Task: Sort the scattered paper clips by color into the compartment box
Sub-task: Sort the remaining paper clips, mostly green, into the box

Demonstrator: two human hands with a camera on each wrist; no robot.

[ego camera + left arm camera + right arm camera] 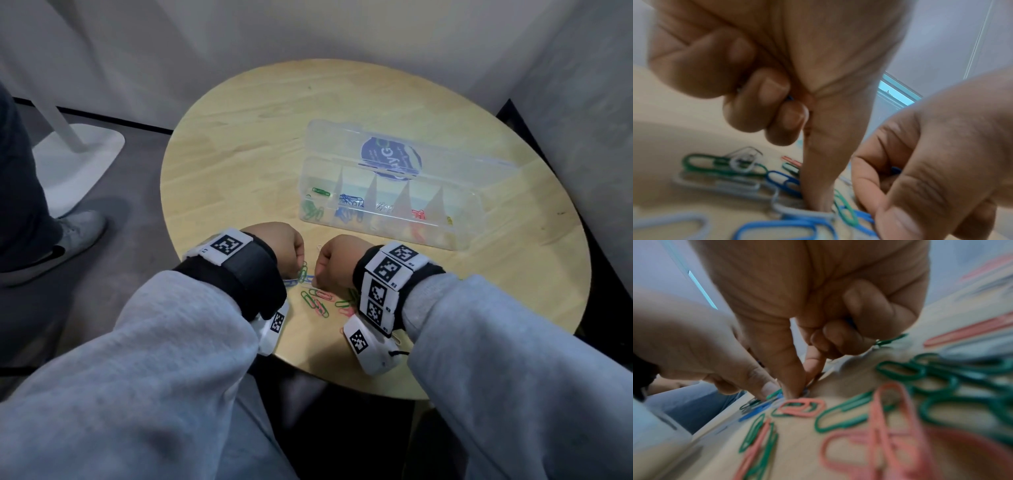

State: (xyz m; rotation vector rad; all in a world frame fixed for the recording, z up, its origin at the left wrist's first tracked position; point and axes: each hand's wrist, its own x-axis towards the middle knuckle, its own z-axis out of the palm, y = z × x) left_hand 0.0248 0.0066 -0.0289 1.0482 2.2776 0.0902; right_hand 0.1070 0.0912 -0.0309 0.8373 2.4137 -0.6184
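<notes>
Loose paper clips (320,301) in green, pink, blue and white lie near the table's front edge. Both hands rest knuckles-up over them, almost touching. My left hand (299,263) has its fingers curled round a blue clip (790,97), and one straight finger (818,194) presses into the tangle of clips (777,178). My right hand (318,270) pinches at a clip on the table with thumb and forefinger (795,391). Something blue (851,321) shows inside its curled fingers. The clear compartment box (476,212) stands open behind, holding green, blue, white, red and yellow clips in separate compartments.
The round wooden table (257,137) stands in a corner between walls. The box lid (342,144) lies open toward the back. On the floor to the left are another person's shoe (68,240) and a white stand base (78,161).
</notes>
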